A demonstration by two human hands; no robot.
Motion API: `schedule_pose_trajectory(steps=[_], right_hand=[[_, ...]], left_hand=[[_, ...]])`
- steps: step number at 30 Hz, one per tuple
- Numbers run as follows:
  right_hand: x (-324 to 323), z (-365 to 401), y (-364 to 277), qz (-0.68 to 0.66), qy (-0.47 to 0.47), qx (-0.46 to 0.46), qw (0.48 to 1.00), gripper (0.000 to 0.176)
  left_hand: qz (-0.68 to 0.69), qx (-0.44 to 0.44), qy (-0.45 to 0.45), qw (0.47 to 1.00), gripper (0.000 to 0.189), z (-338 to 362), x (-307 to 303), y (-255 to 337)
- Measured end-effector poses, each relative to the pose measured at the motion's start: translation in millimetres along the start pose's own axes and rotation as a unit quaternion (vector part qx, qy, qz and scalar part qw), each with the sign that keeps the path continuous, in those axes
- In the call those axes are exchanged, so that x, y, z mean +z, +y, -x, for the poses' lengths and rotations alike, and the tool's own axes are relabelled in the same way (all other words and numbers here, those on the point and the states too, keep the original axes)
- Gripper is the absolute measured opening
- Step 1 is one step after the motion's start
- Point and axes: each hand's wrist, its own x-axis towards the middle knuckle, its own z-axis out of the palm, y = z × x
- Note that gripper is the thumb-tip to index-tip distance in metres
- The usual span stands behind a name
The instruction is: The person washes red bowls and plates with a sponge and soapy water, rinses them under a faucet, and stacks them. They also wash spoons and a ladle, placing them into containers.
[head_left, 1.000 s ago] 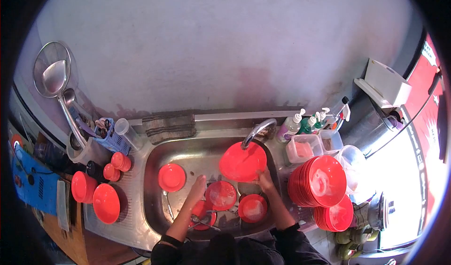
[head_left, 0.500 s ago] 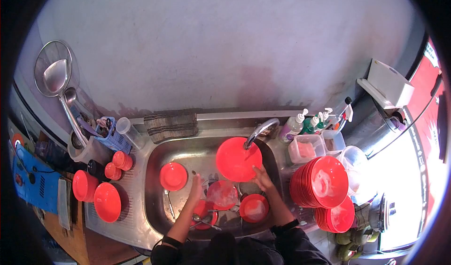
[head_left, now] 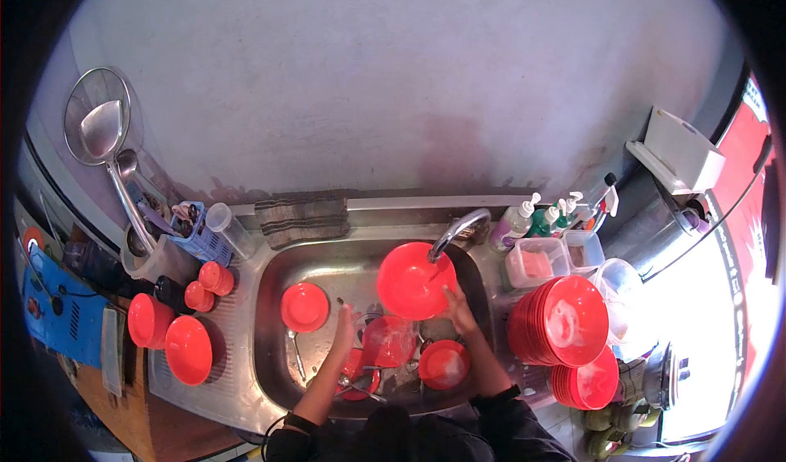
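Note:
My right hand (head_left: pixel 461 310) grips the rim of a large red bowl (head_left: pixel 416 280) at its lower right side. The bowl is tilted beneath the faucet (head_left: pixel 458 231). Over the middle of the sink is my left hand (head_left: pixel 346 327), seen from its edge with fingers stretched out and apart from the large bowl. A wet red bowl (head_left: pixel 388 343) sits just right of it. Below my hands rest a red bowl with suds (head_left: pixel 444 365) and another red dish (head_left: pixel 354 372) with spoons across it. Farther left in the sink (head_left: pixel 274 298) lie a small red plate (head_left: pixel 304 307) and a spoon (head_left: pixel 297 354).
Stacked red bowls (head_left: pixel 573 321) with suds stand on the right, beside plastic tubs (head_left: pixel 536 261) and pump bottles (head_left: pixel 516 220). On the left drainboard are red bowls (head_left: pixel 188 349), small red cups (head_left: pixel 214 278) and a blue basket (head_left: pixel 190 231). A striped cloth (head_left: pixel 301 220) lies behind the sink.
My right hand still holds the large bowl under the faucet, with hardly any shift. The left hand stays near the same spot. The whole view has moved slightly.

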Motion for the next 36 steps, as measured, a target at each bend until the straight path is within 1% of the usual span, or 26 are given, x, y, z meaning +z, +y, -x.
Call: schedule_pose_trajectory(steps=[1, 3, 4, 5, 6, 10, 12, 13, 14, 15, 16, 18, 19, 21, 22, 23, 24, 25, 26, 27, 28, 29, 30, 32, 34, 36], right_hand=[[6, -1, 3, 0.0, 0.0, -0.001, 1.0, 0.045], [17, -4, 8, 0.165, 0.074, -0.052, 0.982, 0.047], [15, -5, 12, 0.164, 0.074, -0.052, 0.982, 0.047], [12, -7, 19, 0.321, 0.082, -0.181, 0.926, 0.049], [18, -5, 16, 0.463, 0.087, -0.301, 0.829, 0.052], [29, 19, -12, 0.503, 0.037, -0.305, 0.808, 0.055], [31, 27, -20, 0.688, -0.054, -0.119, 0.713, 0.06], [30, 29, -19, 0.689, -0.052, -0.119, 0.713, 0.06], [28, 33, -17, 0.72, -0.083, -0.171, 0.668, 0.061], [26, 35, -16, 0.746, -0.114, -0.221, 0.618, 0.062], [23, 35, -13, 0.747, -0.113, -0.22, 0.617, 0.062], [15, 31, -5, 0.723, -0.095, -0.34, 0.593, 0.059], [14, 31, -3, 0.724, -0.095, -0.337, 0.594, 0.059], [14, 28, -1, 0.655, 0.051, -0.306, 0.689, 0.046], [2, 22, 10, 0.655, 0.053, -0.306, 0.689, 0.046], [-15, 14, 26, 0.455, 0.03, -0.284, 0.843, 0.043], [-13, 14, 24, 0.226, 0.004, -0.246, 0.943, 0.042], [-13, 17, 21, 0.226, 0.005, -0.247, 0.942, 0.042], [-14, 23, 19, 0.028, -0.035, -0.163, 0.986, 0.044], [-7, 30, 9, -0.173, -0.072, -0.071, 0.98, 0.047], [-1, 35, 1, -0.173, -0.07, -0.073, 0.98, 0.047], [5, 38, -6, -0.267, -0.067, -0.037, 0.961, 0.046], [8, 39, -9, -0.358, -0.063, -0.002, 0.932, 0.044], [3, 36, -4, -0.336, -0.01, -0.02, 0.941, 0.039], [-4, 32, 4, -0.316, 0.044, -0.037, 0.947, 0.033], [-7, 29, 8, -0.172, 0.174, -0.139, 0.96, 0.023]], left_hand=[[0.003, -0.015, -0.015, 1.0, 0.071, 2, 2, 0], [-0.002, -0.027, -0.046, 0.999, 0.072, 3, 7, -2], [-0.006, -0.04, -0.075, 0.996, 0.073, 4, 10, -3], [0.003, -0.046, -0.09, 0.995, 0.074, 5, 12, -4], [0.003, -0.046, -0.089, 0.995, 0.074, 8, 14, 1], [0.085, -0.11, -0.143, 0.98, 0.073, 23, 17, 29], [0.139, -0.13, -0.15, 0.97, 0.072, 23, 19, 34], [0.303, -0.142, -0.197, 0.922, 0.065, 20, 19, 34], [0.457, -0.15, -0.238, 0.844, 0.058, 18, 19, 33], [0.457, -0.151, -0.24, 0.844, 0.058, 13, 22, 26], [0.441, -0.114, -0.207, 0.866, 0.052, 8, 27, 17], [0.425, -0.08, -0.173, 0.885, 0.046, 8, 37, 9], [0.452, -0.061, -0.196, 0.868, 0.045, 14, 42, 16], [0.476, -0.042, -0.221, 0.85, 0.045, 23, 46, 29], [0.459, -0.039, -0.217, 0.861, 0.047, 25, 47, 35], [0.443, -0.037, -0.212, 0.871, 0.049, 26, 47, 38], [0.442, -0.037, -0.214, 0.87, 0.049, 22, 46, 36], [0.432, -0.068, -0.217, 0.873, 0.05, 15, 45, 30], [0.421, -0.099, -0.22, 0.874, 0.051, 10, 46, 26], [0.421, -0.1, -0.221, 0.874, 0.051, 7, 49, 25], [0.354, -0.104, -0.187, 0.91, 0.051, 4, 55, 26], [0.285, -0.107, -0.152, 0.94, 0.052, 1, 60, 28], [0.284, -0.108, -0.155, 0.94, 0.052, -3, 63, 29], [0.198, -0.045, -0.168, 0.965, 0.047, -10, 70, 31], [0.159, -0.054, -0.178, 0.97, 0.043, -16, 73, 32], [0.118, -0.062, -0.188, 0.973, 0.04, -19, 76, 33]])
